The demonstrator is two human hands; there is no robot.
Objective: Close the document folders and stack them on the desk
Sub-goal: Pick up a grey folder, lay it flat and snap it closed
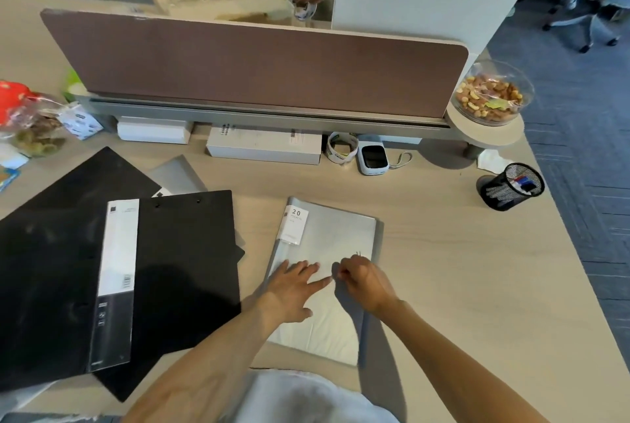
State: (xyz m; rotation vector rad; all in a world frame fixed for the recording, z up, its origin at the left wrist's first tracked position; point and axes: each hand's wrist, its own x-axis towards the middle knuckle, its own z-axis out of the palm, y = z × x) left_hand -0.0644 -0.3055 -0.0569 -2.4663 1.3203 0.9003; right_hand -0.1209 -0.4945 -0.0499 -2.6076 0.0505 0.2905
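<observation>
- Lying flat on the surface [477, 286], center-right: grey folder [337, 238] w/ white "20" label at its top-left corner, cover down, looks closed.
- Pressing on that grey folder: left hand [293, 289], palm down, fingers [317, 283] spread flat, gripping nothing.
- Resting just beside it on the same cover: right hand [366, 283], fingers curled in toward the left fingertips; possibly pinching smth small, can't tell at this res.
- Sitting to the left, well apart from the hands: black folder [180, 269] w/ white spine label [117, 272], overlapping a second black folder [88, 177] farther back; another grey sheet or folder [179, 173] pokes out behind them.
- Standing along the far edge: brown divider panel [255, 64], white boxes [262, 144] under it, tape roll [342, 146], small white device [374, 158].
- Tipped on its side at right: black mesh pen cup [511, 185]; bowl of nuts [491, 95] on a round shelf above.
</observation>
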